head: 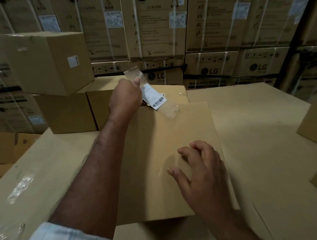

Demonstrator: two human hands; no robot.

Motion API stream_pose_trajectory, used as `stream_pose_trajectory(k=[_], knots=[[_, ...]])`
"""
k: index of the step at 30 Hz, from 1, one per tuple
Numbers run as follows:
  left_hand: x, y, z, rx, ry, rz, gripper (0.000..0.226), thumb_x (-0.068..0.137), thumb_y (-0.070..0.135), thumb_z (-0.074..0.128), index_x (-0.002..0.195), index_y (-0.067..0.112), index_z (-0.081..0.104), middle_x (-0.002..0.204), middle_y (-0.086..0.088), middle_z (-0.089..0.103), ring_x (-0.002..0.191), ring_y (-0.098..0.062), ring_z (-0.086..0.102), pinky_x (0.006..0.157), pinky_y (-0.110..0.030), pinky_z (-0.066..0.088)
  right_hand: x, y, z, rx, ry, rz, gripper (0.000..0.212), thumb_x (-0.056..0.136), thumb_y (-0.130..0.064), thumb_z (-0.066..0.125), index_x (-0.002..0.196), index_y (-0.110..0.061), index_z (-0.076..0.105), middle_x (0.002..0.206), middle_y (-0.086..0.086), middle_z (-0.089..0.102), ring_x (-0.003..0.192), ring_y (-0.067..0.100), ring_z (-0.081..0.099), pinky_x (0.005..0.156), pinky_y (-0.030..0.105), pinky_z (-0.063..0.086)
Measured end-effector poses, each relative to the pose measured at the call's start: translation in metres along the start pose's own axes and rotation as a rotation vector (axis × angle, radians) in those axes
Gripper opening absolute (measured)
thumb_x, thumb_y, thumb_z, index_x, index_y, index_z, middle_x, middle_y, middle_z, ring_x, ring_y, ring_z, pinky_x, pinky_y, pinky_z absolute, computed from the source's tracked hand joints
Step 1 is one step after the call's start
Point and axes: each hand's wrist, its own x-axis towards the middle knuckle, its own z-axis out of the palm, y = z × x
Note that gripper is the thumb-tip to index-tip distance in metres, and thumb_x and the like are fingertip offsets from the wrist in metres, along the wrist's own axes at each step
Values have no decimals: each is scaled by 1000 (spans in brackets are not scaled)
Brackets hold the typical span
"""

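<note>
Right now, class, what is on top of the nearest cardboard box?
The right hand rests on the box; the left hand holds a clear tape strip with a barcode label above its far edge. Its contents are covered by the lid.

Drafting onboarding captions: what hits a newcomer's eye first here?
The left hand, raised mid-frame, grips a strip of clear tape with a white barcode label above the far edge of a plain brown cardboard box. The right hand rests on that box's top, nearer the camera. Behind, a wall of strapped LG cartons fills the background.
</note>
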Motion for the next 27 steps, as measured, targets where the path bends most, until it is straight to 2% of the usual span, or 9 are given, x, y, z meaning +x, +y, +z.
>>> stream_pose_trajectory(k=[4, 7, 10, 13, 16, 19, 23, 27], knots=[[-1, -5, 3, -34, -21, -2, 51, 90, 57, 46, 104, 10, 61, 90, -5, 72, 85, -29, 70, 75, -38, 54, 34, -5, 3, -131, 17, -16, 34, 74, -55, 73, 84, -27, 57, 90, -3, 54, 82, 24, 52, 69, 37, 42], [-4, -5, 1, -19, 1, 16, 39, 90, 53, 54, 105, 17, 59, 92, 0, 72, 86, -25, 71, 78, -40, 56, 73, -6, 14, -138, 44, 49, 38, 74, -57, 74, 73, -28, 49, 82, -1, 57, 79, 28, 55, 69, 39, 40], [-10, -4, 0, -3, 37, 24, 34, 97, 47, 55, 115, 18, 57, 99, 7, 64, 92, -18, 63, 77, -33, 48, 89, -8, 25, -118, 44, 60, 41, 74, -55, 75, 72, -27, 45, 80, -1, 59, 80, 29, 57, 70, 38, 36], [-20, 1, 0, 17, 113, 28, 35, 101, 42, 53, 123, 14, 54, 104, 3, 61, 94, -18, 56, 74, -30, 35, 72, -6, 20, -159, 39, -30, 44, 75, -51, 77, 72, -27, 40, 73, -3, 57, 73, 28, 55, 66, 37, 33], [-22, 3, 2, 0, 164, 15, 39, 101, 39, 52, 128, 12, 51, 115, -5, 68, 106, -26, 63, 73, -32, 36, 30, -6, 8, -192, -24, -110, 43, 76, -50, 76, 72, -28, 39, 68, -6, 53, 68, 24, 50, 65, 35, 31], [-26, 8, 2, 24, 200, 11, 37, 102, 37, 50, 129, 11, 49, 117, -8, 69, 108, -28, 64, 71, -31, 34, 5, -5, 0, -198, -41, -171, 42, 74, -52, 76, 70, -28, 41, 67, -7, 52, 66, 23, 49, 64, 35, 32], [-34, 13, -2, 18, 205, 10, 35, 104, 37, 46, 129, 12, 49, 118, -8, 69, 109, -28, 64, 70, -30, 33, 37, -13, 9, -178, -7, -128, 46, 72, -53, 77, 69, -27, 40, 67, -6, 55, 68, 25, 50, 64, 36, 36], [-38, 12, -8, -19, 203, 13, 35, 105, 35, 43, 130, 11, 48, 118, -10, 68, 109, -28, 63, 68, -29, 33, 90, -24, 36, -155, 88, -58, 41, 70, -48, 82, 68, -23, 49, 70, -3, 62, 71, 29, 55, 66, 37, 36]])
